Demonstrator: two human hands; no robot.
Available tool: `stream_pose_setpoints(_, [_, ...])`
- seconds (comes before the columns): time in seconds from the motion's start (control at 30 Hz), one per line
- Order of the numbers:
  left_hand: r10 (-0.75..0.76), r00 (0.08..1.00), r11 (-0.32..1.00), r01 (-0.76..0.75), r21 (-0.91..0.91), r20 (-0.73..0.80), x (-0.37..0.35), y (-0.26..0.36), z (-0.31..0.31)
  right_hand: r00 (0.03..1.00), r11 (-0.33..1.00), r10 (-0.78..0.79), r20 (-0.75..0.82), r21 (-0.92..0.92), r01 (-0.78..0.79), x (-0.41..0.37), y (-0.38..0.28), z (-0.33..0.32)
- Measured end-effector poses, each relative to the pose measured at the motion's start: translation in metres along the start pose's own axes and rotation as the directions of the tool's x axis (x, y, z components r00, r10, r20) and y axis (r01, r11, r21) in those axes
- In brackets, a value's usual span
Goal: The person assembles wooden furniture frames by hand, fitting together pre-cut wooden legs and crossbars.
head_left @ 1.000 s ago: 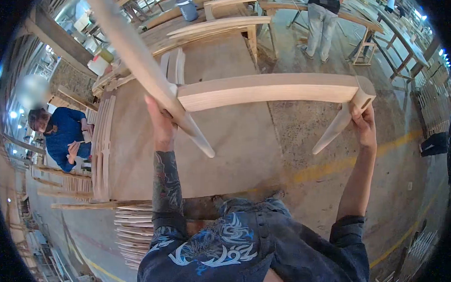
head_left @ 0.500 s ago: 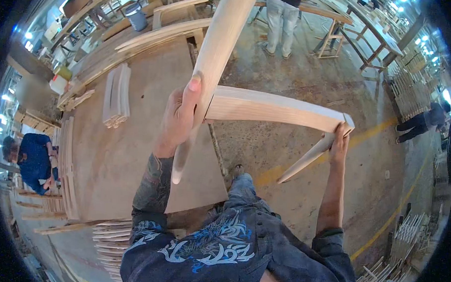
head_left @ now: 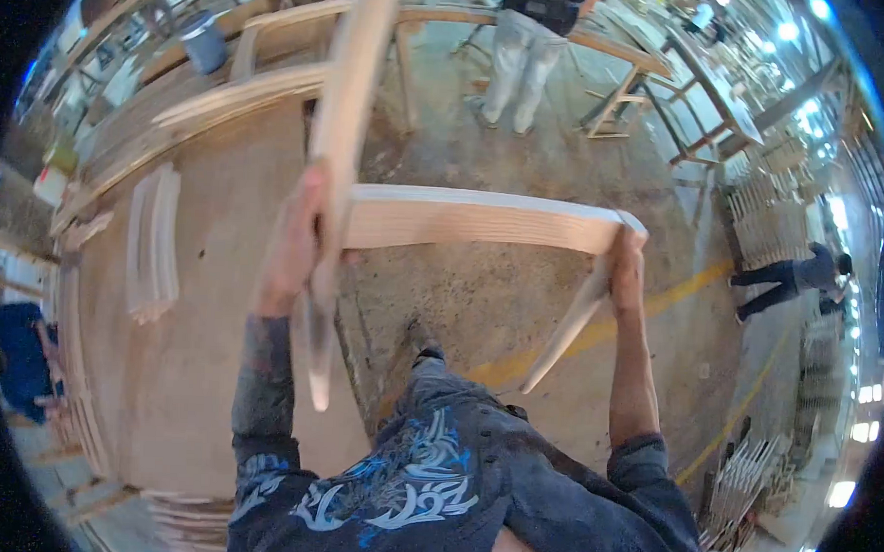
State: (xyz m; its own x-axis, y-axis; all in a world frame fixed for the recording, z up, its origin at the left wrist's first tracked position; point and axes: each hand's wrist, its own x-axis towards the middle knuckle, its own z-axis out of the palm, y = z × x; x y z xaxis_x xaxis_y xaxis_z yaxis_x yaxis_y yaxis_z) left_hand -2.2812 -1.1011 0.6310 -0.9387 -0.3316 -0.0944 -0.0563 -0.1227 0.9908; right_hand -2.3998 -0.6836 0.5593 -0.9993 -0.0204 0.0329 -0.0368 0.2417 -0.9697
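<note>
A bare wooden chair frame (head_left: 483, 224) hangs in the air before me, off the floor. Its broad, slightly curved rail runs nearly level between a long leg on the left and a shorter tapered leg on the right. My left hand (head_left: 295, 237) is closed around the long leg close to the rail joint, blurred by motion. At the other end, my right hand (head_left: 628, 268) grips the corner where the rail meets the short leg. The long leg's upper end runs out of view at the top, and its tapered lower end points down past my left wrist.
A wide flat table (head_left: 228, 269) lies to my left, with a bundle of curved wood strips (head_left: 154, 242) on it. A person (head_left: 523, 55) stands ahead by a workbench; others are at far left and right (head_left: 797, 274). Stacked slats (head_left: 746, 481) stand at lower right.
The chair frame, held in both hands, has shifted left in view and its rail has come closer to level. The surroundings have also slid left as the head view turned.
</note>
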Motion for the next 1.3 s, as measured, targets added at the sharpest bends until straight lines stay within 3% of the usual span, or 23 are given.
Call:
stream_pose_setpoints(0.03, [-0.027,0.994,0.997,0.019,-0.077,-0.103,0.004,0.01,0.006,1.0,0.999,-0.002,0.02,0.041,0.001,0.015,-0.022,0.018])
stream_pose_setpoints(0.1, [-0.088,0.991,0.994,0.081,-0.071,-0.098,0.034,0.0,-0.015,0.987,0.994,0.039,0.156,0.093,-0.054,0.066,0.003,0.021])
stream_pose_setpoints(0.2, [-0.18,0.974,0.979,0.164,-0.121,-0.135,0.06,-0.004,-0.032,0.952,0.973,0.004,0.306,0.218,-0.075,0.108,-0.021,0.055])
stream_pose_setpoints(0.27, [-0.133,0.983,0.987,0.121,-0.102,-0.13,0.072,-0.007,-0.046,0.95,0.97,-0.018,0.313,0.234,-0.059,0.132,-0.036,0.083])
stream_pose_setpoints(0.37, [-0.124,0.942,0.988,0.087,-0.129,-0.311,0.085,0.002,-0.066,0.922,0.978,-0.096,0.374,0.209,0.017,0.178,-0.055,0.125])
stream_pose_setpoints(0.4, [-0.054,0.941,0.99,0.006,-0.142,-0.334,0.087,0.002,-0.079,0.894,0.983,-0.14,0.425,0.166,0.075,0.197,-0.059,0.143])
stream_pose_setpoints(0.43, [0.018,0.931,0.986,-0.077,-0.15,-0.365,0.087,0.005,-0.092,0.856,0.981,-0.085,0.511,0.194,-0.019,0.223,-0.051,0.153])
stream_pose_setpoints(0.47, [0.024,0.909,0.987,-0.089,-0.137,-0.416,0.087,0.012,-0.097,0.88,0.984,-0.18,0.439,0.097,0.153,0.266,-0.033,0.163])
stream_pose_setpoints(0.57, [0.162,0.697,0.959,-0.279,-0.056,-0.699,0.092,0.029,-0.103,0.821,0.89,-0.453,0.347,0.122,0.44,0.321,-0.095,0.235])
stream_pose_setpoints(0.6, [0.157,0.665,0.96,-0.277,-0.046,-0.73,0.09,0.03,-0.101,0.824,0.939,-0.333,0.458,0.243,0.244,0.31,-0.164,0.242])
stream_pose_setpoints(0.63, [0.203,0.59,0.933,-0.358,-0.028,-0.782,0.096,0.038,-0.098,0.762,0.924,-0.359,0.539,0.32,0.209,0.334,-0.192,0.263])
stream_pose_setpoints(0.7, [0.251,0.48,0.897,-0.441,0.016,-0.84,0.113,0.042,-0.101,0.641,0.921,-0.389,0.662,0.298,0.251,0.383,-0.247,0.314])
stream_pose_setpoints(0.8, [0.281,0.389,0.824,-0.566,0.013,-0.878,0.155,0.03,-0.107,0.576,0.886,-0.41,0.707,0.16,0.435,0.393,-0.324,0.402])
stream_pose_setpoints(0.87, [0.195,0.299,0.831,-0.557,-0.005,-0.934,0.194,0.023,-0.124,0.569,0.842,-0.449,0.689,0.115,0.527,0.421,-0.347,0.474])
stream_pose_setpoints(0.9, [0.197,0.284,0.83,-0.558,0.005,-0.938,0.211,0.017,-0.13,0.482,0.838,-0.475,0.736,0.211,0.504,0.465,-0.344,0.522])
stream_pose_setpoints(0.93, [0.207,0.361,0.91,-0.412,0.044,-0.909,0.228,0.012,-0.135,0.388,0.83,-0.5,0.774,0.301,0.469,0.497,-0.342,0.559])
stream_pose_setpoints(1.0, [0.213,0.418,0.96,-0.257,0.11,-0.883,0.282,0.002,-0.159,0.203,0.829,-0.474,0.857,0.356,0.431,0.519,-0.349,0.621])
stream_pose_setpoints(1.03, [0.121,0.411,0.975,-0.222,0.029,-0.904,0.311,-0.008,-0.169,0.198,0.835,-0.471,0.86,0.362,0.414,0.535,-0.345,0.652])
stream_pose_setpoints(1.1, [0.042,0.399,0.981,-0.189,-0.038,-0.916,0.358,-0.011,-0.194,0.317,0.568,-0.38,0.869,-0.051,0.822,0.573,-0.327,0.724])
stream_pose_setpoints(1.17, [-0.166,0.484,0.966,-0.094,-0.24,-0.859,0.39,-0.011,-0.209,0.384,0.604,-0.455,0.803,-0.039,0.796,0.626,-0.277,0.816])
stream_pose_setpoints(1.2, [-0.17,0.473,0.967,-0.09,-0.24,-0.865,0.406,-0.014,-0.217,0.388,0.56,-0.373,0.843,-0.129,0.818,0.643,-0.268,0.848])
stream_pose_setpoints(1.27, [-0.133,0.493,0.99,0.02,-0.141,-0.86,0.436,-0.025,-0.228,0.329,0.642,-0.224,0.917,-0.115,0.758,0.658,-0.25,0.889])
stream_pose_setpoints(1.3, [-0.183,0.453,0.981,0.029,-0.191,-0.872,0.444,-0.035,-0.231,0.322,0.643,-0.221,0.921,-0.11,0.758,0.66,-0.24,0.905])
